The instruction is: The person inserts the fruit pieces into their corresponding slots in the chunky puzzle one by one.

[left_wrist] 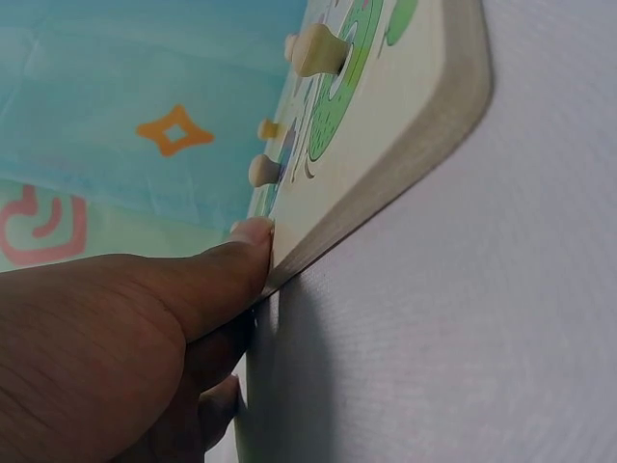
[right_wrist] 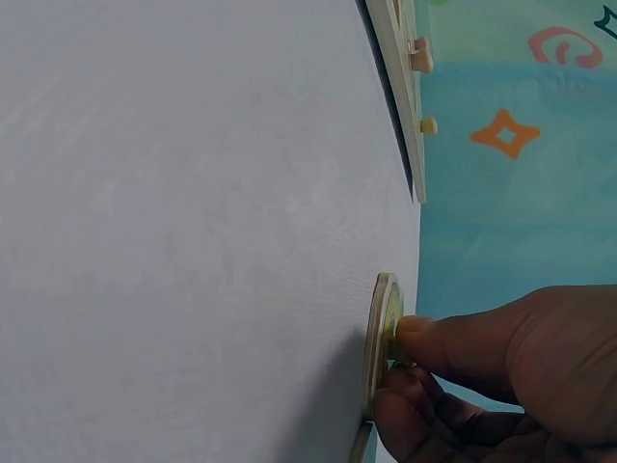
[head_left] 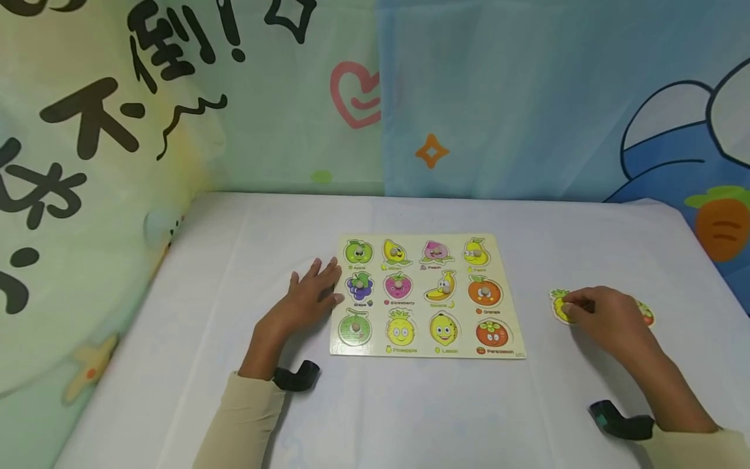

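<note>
A wooden fruit puzzle board (head_left: 377, 268) lies on the white table, with knobbed pieces in many of its fruit slots. My left hand (head_left: 307, 296) rests at its left side, fingers extended. In the left wrist view, the thumb (left_wrist: 253, 236) touches the board's edge. Off to the right, my right hand (head_left: 612, 319) pinches a pineapple piece (head_left: 559, 307) by its knob. In the right wrist view this piece (right_wrist: 378, 338) shows edge-on, close over the tablecloth. A red piece with green leaves (head_left: 647, 312) lies behind the right hand, partly hidden by it.
The white tablecloth (head_left: 433, 410) spreads around the board. Behind it hangs a printed backdrop (head_left: 504, 98). A black wrist mount (head_left: 297, 376) sits at the left cuff, another black mount (head_left: 621, 420) at the right cuff.
</note>
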A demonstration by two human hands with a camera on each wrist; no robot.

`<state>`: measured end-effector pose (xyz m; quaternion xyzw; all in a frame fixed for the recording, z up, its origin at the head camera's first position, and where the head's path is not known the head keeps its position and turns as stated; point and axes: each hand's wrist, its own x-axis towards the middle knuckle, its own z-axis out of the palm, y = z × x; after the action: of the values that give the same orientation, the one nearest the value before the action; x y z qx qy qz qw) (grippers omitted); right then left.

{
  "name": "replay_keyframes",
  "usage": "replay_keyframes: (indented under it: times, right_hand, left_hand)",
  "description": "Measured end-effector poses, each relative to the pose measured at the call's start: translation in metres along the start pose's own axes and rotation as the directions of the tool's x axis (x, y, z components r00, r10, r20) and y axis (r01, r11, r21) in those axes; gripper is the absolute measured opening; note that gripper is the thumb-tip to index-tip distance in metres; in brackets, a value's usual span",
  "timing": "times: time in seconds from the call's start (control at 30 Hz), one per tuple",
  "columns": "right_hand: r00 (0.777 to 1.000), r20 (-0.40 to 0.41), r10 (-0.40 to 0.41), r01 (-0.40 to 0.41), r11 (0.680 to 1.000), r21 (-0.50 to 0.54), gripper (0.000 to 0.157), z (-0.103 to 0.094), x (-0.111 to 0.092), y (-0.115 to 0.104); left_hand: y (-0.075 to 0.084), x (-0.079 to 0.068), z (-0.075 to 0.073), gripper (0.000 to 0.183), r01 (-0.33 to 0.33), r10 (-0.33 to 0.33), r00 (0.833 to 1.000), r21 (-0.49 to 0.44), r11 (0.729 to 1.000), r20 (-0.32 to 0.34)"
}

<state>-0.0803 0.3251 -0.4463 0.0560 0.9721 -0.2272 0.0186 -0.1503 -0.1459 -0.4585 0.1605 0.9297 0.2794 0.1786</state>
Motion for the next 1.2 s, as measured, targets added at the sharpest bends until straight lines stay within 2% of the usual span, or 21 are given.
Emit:
replay_keyframes:
  times: [0.17,0.3,0.53,0.73,0.9,1.1,1.2]
  right_hand:
    - [0.998,-0.055,-0.009,0.010,1.000,0.012,0.023,0.001,-0.002,-0.007]
    - [0.991,-0.123,-0.061,0.070,0.995,0.067,0.021,0.004,-0.002,-0.020]
    - [0.962,-0.233,-0.145,0.187,0.967,0.173,0.019,0.012,-0.002,-0.045]
    - [0.948,-0.271,-0.165,0.233,0.942,0.241,0.020,0.022,-0.002,-0.058]
    - [0.954,-0.241,-0.180,0.255,0.909,0.330,0.018,0.034,-0.001,-0.072]
    - [0.976,-0.119,-0.182,0.216,0.880,0.424,0.017,0.047,-0.001,-0.092]
    - [0.978,-0.082,-0.190,0.207,0.868,0.451,0.015,0.056,0.000,-0.097]
  left_hand:
    - [0.001,0.000,0.000,0.063,-0.010,0.010,1.000,-0.002,1.000,0.004]
    - [0.000,0.001,0.000,0.063,0.002,-0.002,1.000,0.008,1.000,0.007]
    - [0.002,0.002,-0.003,0.063,-0.004,0.004,1.000,0.013,1.000,-0.004]
    - [0.003,0.003,-0.003,0.062,-0.005,0.005,1.000,0.012,1.000,0.003]
    - [0.003,0.001,-0.003,0.063,0.005,-0.005,1.000,0.019,1.000,0.002]
    - [0.004,0.001,-0.003,0.063,0.010,-0.010,1.000,0.015,1.000,0.007]
    - [0.004,0.002,-0.002,0.064,0.016,-0.016,1.000,0.018,1.000,0.008]
